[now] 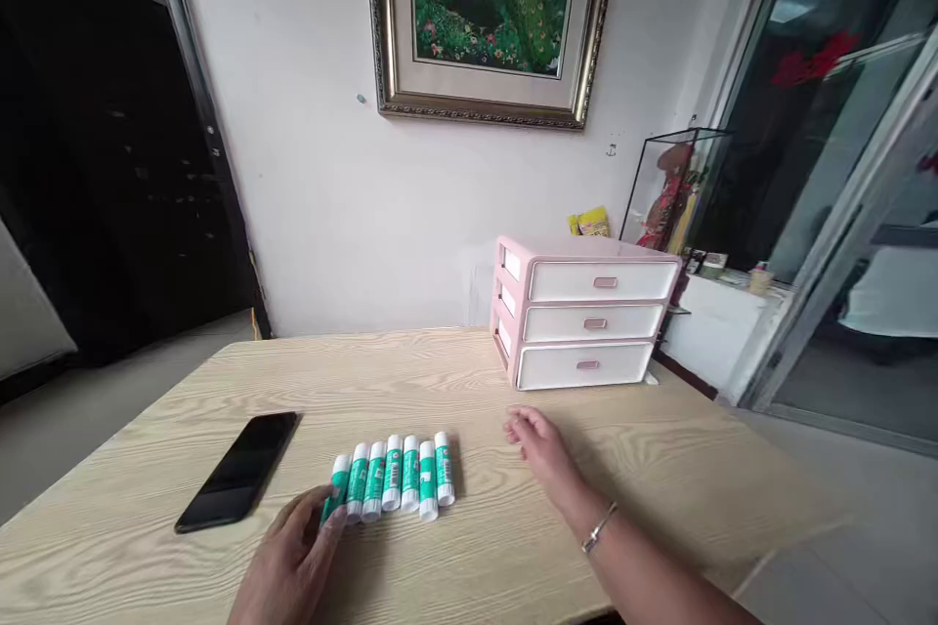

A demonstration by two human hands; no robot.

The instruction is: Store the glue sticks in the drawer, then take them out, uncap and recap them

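Note:
Several green-and-white glue sticks [393, 474] lie side by side in a slightly uneven row on the wooden table. My left hand [293, 547] is at the row's left end, its thumb and fingers closed around the leftmost glue stick [341, 476]. The hand covers the lower part of that stick. To the right of the row, my right hand [538, 444] is over the table with its fingers curled in and nothing visible in them. A bracelet [599, 527] circles the right wrist.
A black phone [238, 472] lies left of the glue sticks. At the back right of the table [352, 366] stands a pink-and-white drawer unit [590, 322] with three shut drawers. A framed picture [490, 98] hangs on the wall behind.

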